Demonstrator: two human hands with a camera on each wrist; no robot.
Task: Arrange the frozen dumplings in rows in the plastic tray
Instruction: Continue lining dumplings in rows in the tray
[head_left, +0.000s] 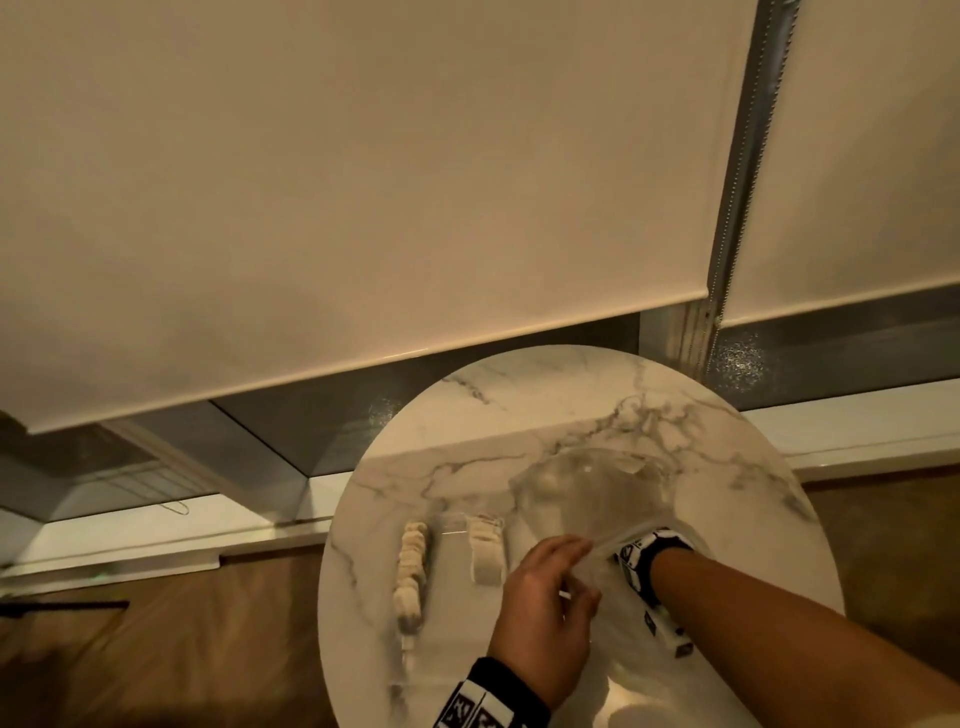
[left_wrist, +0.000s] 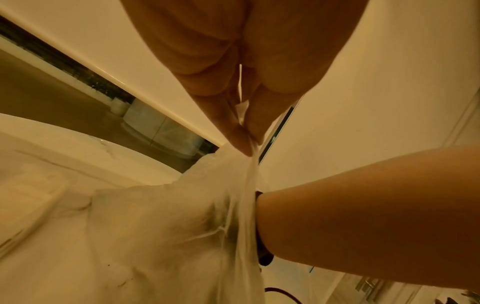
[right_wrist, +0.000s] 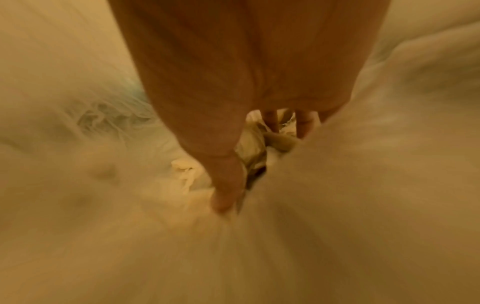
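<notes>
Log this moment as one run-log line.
left hand: pinches plastic bag mouth | right hand: inside bag, reaching among dumplings, grip unclear | tray: two dumpling rows | table: marble

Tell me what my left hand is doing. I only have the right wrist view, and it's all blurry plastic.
Observer: The left hand pinches the edge of the bag and holds its mouth up.
Operator: Where's the tray?
Observer: The tray lies on the table, to the left of the bag.
Operator: How full is it?
Observer: It holds two rows of dumplings. The left row is longer and the right row is shorter.
</notes>
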